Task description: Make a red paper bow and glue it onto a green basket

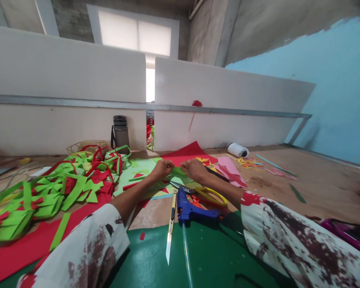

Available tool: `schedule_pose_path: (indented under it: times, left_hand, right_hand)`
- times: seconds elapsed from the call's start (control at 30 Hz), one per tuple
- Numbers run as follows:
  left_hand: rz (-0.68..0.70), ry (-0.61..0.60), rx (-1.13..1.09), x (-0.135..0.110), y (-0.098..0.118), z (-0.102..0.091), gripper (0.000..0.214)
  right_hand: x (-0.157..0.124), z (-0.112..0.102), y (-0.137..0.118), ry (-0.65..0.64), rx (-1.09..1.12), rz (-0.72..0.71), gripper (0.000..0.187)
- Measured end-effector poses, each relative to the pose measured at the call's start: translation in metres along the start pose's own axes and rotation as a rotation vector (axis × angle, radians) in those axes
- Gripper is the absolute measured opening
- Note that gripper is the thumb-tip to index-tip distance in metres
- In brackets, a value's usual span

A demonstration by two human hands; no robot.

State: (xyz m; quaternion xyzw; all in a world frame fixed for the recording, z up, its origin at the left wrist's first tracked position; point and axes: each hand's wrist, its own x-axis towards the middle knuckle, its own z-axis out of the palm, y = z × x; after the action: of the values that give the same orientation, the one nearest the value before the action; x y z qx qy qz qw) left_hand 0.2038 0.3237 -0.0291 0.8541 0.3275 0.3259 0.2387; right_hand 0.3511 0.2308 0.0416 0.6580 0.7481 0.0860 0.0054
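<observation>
Currently | left hand (163, 169), right hand (194, 170): fingers curled, cannot tell if grasping | green piece (178, 175): between them | blue glue gun (185, 208), snap-off knife (172, 212): nearer the wearer than the hands

A grey bottle (120, 134) with a dark lid stands left of centre, before a white panel (60, 76); a second panel (243, 94) fills the right half, and a metal rail (249, 112) crosses both. A bright window (135, 34) glows at the upper centre, a blue wall (342, 88) closes the right edge, and a white roll (237, 150) lies on its side right of centre.
</observation>
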Motion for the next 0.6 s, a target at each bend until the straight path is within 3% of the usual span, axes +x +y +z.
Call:
schedule_pose_path:
  times: [0.27, 0.47, 0.6]
  left_hand:
    - [-0.021, 0.035, 0.03, -0.002, 0.011, -0.003, 0.029]
    - [-0.161, 0.14, 0.069, -0.004, 0.033, -0.011, 0.031]
    - [-0.305, 0.04, 0.032, -0.002, 0.047, -0.015, 0.03]
  right_hand:
    - [0.005, 0.008, -0.001, -0.013, 0.042, 0.013, 0.03]
    - [0.013, 0.017, 0.009, -0.002, 0.121, 0.056, 0.03]
    - [0.016, 0.021, 0.015, 0.007, 0.191, 0.052, 0.031]
